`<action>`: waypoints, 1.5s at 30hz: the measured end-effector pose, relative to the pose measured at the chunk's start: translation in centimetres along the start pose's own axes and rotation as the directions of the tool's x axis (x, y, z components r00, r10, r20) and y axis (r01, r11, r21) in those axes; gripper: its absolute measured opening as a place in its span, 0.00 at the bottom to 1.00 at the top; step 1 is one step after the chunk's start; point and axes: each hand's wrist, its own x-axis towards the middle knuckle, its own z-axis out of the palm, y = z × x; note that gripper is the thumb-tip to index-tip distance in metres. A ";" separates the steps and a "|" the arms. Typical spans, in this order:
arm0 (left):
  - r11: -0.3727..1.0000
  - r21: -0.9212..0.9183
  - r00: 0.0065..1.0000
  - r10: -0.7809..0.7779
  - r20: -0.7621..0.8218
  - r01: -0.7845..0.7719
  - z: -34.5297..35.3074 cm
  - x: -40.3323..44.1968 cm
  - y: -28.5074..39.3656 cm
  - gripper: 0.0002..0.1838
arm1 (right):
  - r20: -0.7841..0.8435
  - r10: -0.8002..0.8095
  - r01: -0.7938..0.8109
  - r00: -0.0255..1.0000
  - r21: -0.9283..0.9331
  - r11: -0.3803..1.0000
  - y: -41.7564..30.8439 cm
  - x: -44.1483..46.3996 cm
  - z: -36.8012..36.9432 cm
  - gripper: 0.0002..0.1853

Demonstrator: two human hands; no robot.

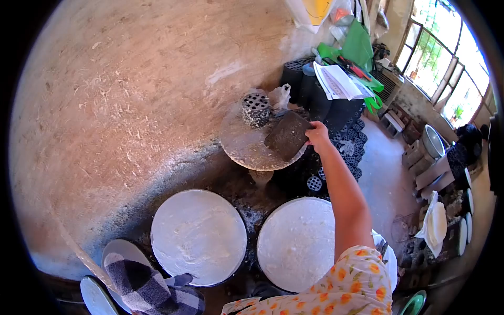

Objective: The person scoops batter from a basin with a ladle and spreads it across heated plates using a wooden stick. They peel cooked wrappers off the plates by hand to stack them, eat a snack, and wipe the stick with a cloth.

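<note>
My right hand (317, 134) is closed on the edge of a dark flat plate (289, 135), tilted over a round stone-like table (262, 152). On that table, left of the plate, stands a pale, crusted cylinder with holes (255, 109); a crumpled clear plastic bag (281, 95) lies behind. Nearer to me are two round white-topped surfaces, one at the left (198, 237) and one at the right (298, 244), partly behind my arm. My left hand does not show.
Black honeycomb briquettes (314, 183) are stacked right of the table, with papers (336, 81) and a green bag (358, 44) above. A checkered cloth (139, 289) lies at lower left. Stools and a metal basin (433, 140) stand at the right, under a window.
</note>
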 end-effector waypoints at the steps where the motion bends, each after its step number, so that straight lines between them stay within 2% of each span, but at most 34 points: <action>1: 1.000 0.002 1.000 -0.002 0.008 0.002 0.2 0.2 0.0 0.37 | -0.003 -0.006 0.006 1.000 -0.029 1.000 0.5 0.3 -0.2 0.19; 5: 1.000 0.011 1.000 0.003 0.021 -0.003 0.5 0.5 0.1 0.36 | -0.013 -0.036 0.035 0.999 -0.066 0.997 1.8 0.4 0.1 0.18; 6: 1.000 0.013 1.000 0.004 0.023 -0.004 0.6 0.7 0.1 0.36 | -0.062 -0.067 0.057 0.996 -0.145 0.988 2.0 0.2 -0.2 0.18; 7: 1.000 0.014 1.000 0.002 0.025 -0.002 0.7 0.7 0.1 0.36 | -0.064 -0.066 0.056 0.996 -0.147 0.988 2.5 0.8 -0.5 0.18; 8: 1.000 0.017 1.000 0.000 0.025 0.000 0.7 0.8 0.1 0.36 | -0.133 -0.406 0.338 0.904 -0.360 0.870 4.0 2.4 -1.2 0.18; 9: 1.000 0.019 1.000 -0.003 0.026 0.002 0.8 0.9 0.0 0.36 | -0.120 -0.704 0.534 0.700 -0.568 0.627 5.7 4.5 -2.0 0.19; 10: 1.000 0.018 1.000 -0.004 0.029 0.004 0.9 1.0 0.1 0.36 | -0.212 -0.561 0.479 0.800 -0.339 0.810 7.0 8.2 -2.6 0.19; 11: 1.000 0.021 1.000 -0.005 0.029 0.004 1.0 1.1 0.1 0.36 | -0.234 -0.398 0.364 0.887 -0.176 0.915 2.8 5.4 -3.4 0.19; 13: 1.000 0.027 1.000 -0.006 0.030 0.006 1.3 1.2 0.1 0.36 | -0.242 -0.235 0.272 0.941 0.135 0.953 -1.1 4.8 -4.9 0.22; 16: 1.000 0.031 1.000 -0.006 0.023 0.005 1.6 1.1 0.1 0.35 | -0.231 -0.130 0.197 0.964 0.295 0.935 -2.8 7.3 -6.7 0.26; 18: 1.000 0.029 1.000 0.007 0.020 -0.007 1.5 0.7 0.1 0.35 | -0.185 -0.018 0.091 0.983 0.393 0.915 -3.2 9.2 -7.1 0.29; 21: 1.000 0.023 1.000 -0.002 -0.021 0.003 1.5 0.0 0.1 0.35 | -0.083 0.030 0.007 0.996 0.420 0.908 -3.5 11.6 -7.0 0.31; 25: 0.999 0.031 0.998 -0.007 -0.060 0.009 1.4 -1.1 0.0 0.34 | 0.008 0.049 -0.046 0.999 0.502 0.863 -4.7 12.0 -6.0 0.29; 27: 0.999 0.037 0.997 -0.007 -0.077 0.010 1.4 -1.5 0.0 0.34 | -0.043 -0.044 0.060 0.998 0.554 0.830 -5.0 11.6 -5.8 0.28; 28: 0.999 0.039 0.996 -0.010 -0.084 0.013 1.2 -1.7 -0.1 0.34 | -0.039 -0.126 0.123 0.991 0.628 0.769 -5.1 11.4 -5.7 0.27; 29: 0.999 0.041 0.996 -0.013 -0.085 0.017 1.2 -1.7 -0.1 0.34 | -0.041 -0.118 0.118 0.992 0.620 0.775 -4.3 12.0 -5.7 0.27; 30: 0.999 0.039 0.996 -0.016 -0.088 0.020 1.3 -1.7 -0.1 0.34 | 0.045 -0.433 0.355 0.900 0.501 0.789 -3.4 12.8 -5.3 0.27; 32: 0.999 0.039 0.996 -0.016 -0.087 0.020 1.4 -1.6 -0.2 0.34 | 0.194 -0.575 0.385 0.795 0.571 0.725 -5.3 9.7 -4.2 0.27; 33: 0.999 0.041 0.996 -0.015 -0.083 0.018 1.4 -1.5 -0.1 0.34 | 0.237 -0.460 0.168 0.855 0.714 0.680 -8.2 5.3 -1.9 0.27; 35: 0.999 0.042 0.997 -0.010 -0.074 0.013 1.3 -1.5 0.0 0.34 | 0.361 -0.527 0.169 0.770 0.680 0.713 -8.7 3.3 1.0 0.27; 37: 0.999 0.039 0.998 -0.005 -0.059 0.007 1.5 -1.4 0.1 0.33 | 0.495 -0.513 0.202 0.702 0.551 0.809 -9.2 0.2 4.2 0.28; 39: 0.999 0.038 0.999 0.001 -0.041 0.001 1.5 -1.2 0.2 0.33 | 0.629 -0.508 0.205 0.588 0.491 0.847 -8.6 -2.7 6.7 0.28; 41: 0.999 0.038 1.000 0.012 -0.022 -0.011 1.5 -1.1 0.3 0.33 | 0.731 -0.429 0.118 0.531 0.438 0.891 -7.3 -4.7 9.0 0.26; 42: 0.999 0.037 1.000 0.026 -0.006 -0.026 1.3 -1.1 0.4 0.33 | 0.730 -0.430 0.116 0.532 0.440 0.891 -6.2 -5.2 10.0 0.26; 44: 0.999 0.033 0.999 0.030 0.016 -0.030 1.2 -0.9 0.6 0.33 | 0.793 -0.249 -0.074 0.556 0.346 0.935 -4.4 -6.0 11.3 0.24; 45: 0.999 0.030 0.999 0.042 0.025 -0.043 1.0 -0.8 0.7 0.33 | 0.793 -0.251 -0.074 0.555 0.348 0.934 -3.9 -6.6 11.3 0.24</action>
